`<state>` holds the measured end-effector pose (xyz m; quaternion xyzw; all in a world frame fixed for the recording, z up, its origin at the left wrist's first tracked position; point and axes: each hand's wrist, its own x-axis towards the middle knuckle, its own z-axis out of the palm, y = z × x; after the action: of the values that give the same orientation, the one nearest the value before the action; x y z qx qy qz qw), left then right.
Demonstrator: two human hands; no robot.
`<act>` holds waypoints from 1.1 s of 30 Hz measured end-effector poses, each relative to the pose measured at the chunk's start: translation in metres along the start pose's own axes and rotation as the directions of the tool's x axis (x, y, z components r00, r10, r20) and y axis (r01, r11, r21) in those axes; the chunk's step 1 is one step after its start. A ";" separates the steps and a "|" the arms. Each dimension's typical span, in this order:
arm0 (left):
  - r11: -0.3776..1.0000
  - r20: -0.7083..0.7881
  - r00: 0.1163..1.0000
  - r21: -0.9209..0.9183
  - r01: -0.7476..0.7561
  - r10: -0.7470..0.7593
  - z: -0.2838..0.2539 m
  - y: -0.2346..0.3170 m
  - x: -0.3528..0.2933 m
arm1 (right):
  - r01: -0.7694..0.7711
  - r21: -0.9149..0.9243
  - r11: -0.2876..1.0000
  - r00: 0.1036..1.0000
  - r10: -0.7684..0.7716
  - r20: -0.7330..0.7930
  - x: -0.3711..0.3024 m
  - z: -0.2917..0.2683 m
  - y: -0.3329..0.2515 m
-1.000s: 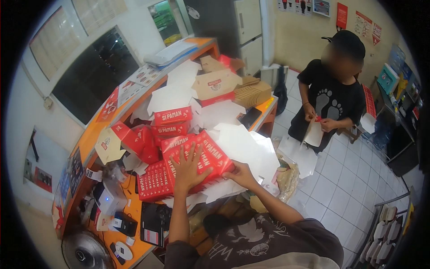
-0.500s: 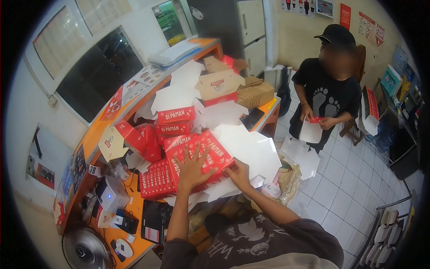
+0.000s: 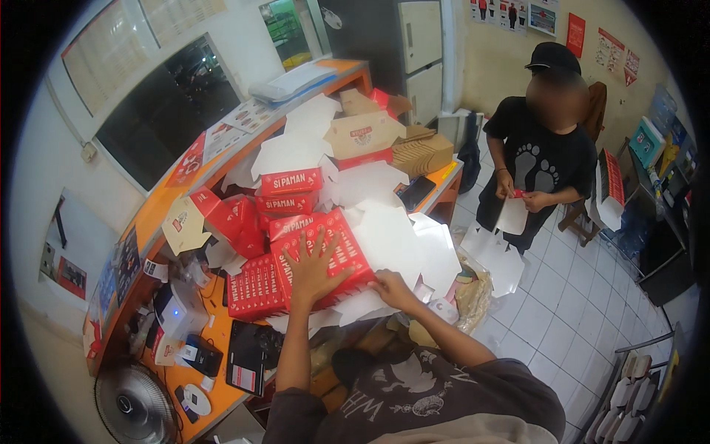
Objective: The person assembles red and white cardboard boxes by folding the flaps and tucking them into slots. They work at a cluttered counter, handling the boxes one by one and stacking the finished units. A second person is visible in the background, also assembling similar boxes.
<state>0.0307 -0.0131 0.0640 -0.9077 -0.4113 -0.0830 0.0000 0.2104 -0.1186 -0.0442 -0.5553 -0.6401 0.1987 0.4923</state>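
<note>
My left hand lies flat with spread fingers on a row of red cardboard food boxes with white lettering. At the right end of that row, my right hand has its fingers closed on the lower edge of a red box. Left of my left hand, more red boxes stand packed side by side. Just beyond, two red boxes are stacked. White unfolded carton flaps spread out to the right of the row.
The orange counter bears a tablet, a white printer and a card terminal. A fan stands at the lower left. Brown folded cartons and a phone lie farther back. Across the tiled floor, a person holds a carton.
My right hand and the right end of the box row have shifted a little to the left. My left hand stays spread on the boxes. The view has tilted slightly.
</note>
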 end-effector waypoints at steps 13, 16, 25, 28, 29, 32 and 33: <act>1.000 -0.015 1.000 0.017 0.007 -0.006 -0.001 0.001 -0.006 | -0.311 0.298 0.902 0.892 0.169 0.419 -0.008 -0.014 0.016; 1.000 -0.018 1.000 -0.010 0.010 -0.010 -0.001 0.001 -0.008 | -0.323 0.316 0.892 0.896 0.182 0.404 -0.010 -0.012 0.012; 0.999 -0.050 0.999 -0.046 -0.002 -0.001 -0.006 0.000 -0.009 | -0.057 0.329 0.943 0.997 0.034 0.074 0.016 -0.064 -0.022; 0.995 -0.053 0.999 -0.099 -0.006 0.001 -0.010 0.003 -0.010 | -0.127 0.526 0.841 0.958 0.241 -0.154 0.029 -0.095 -0.030; 0.995 -0.053 0.999 -0.100 -0.002 -0.003 -0.011 0.002 -0.010 | -0.081 0.444 0.892 0.967 0.179 -0.183 0.028 -0.109 -0.043; 0.994 -0.065 0.998 -0.107 -0.001 -0.006 -0.013 0.000 -0.012 | 0.281 0.436 0.855 0.916 -0.104 -0.387 0.024 -0.145 -0.102; 0.994 -0.080 0.997 -0.108 -0.003 -0.006 -0.013 -0.002 -0.012 | 0.385 0.352 0.853 0.868 -0.205 -0.453 0.023 -0.152 -0.115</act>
<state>0.0197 -0.0216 0.0745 -0.9019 -0.4067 -0.1416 -0.0327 0.2832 -0.1777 0.1235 -0.3536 -0.5449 0.1380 0.7477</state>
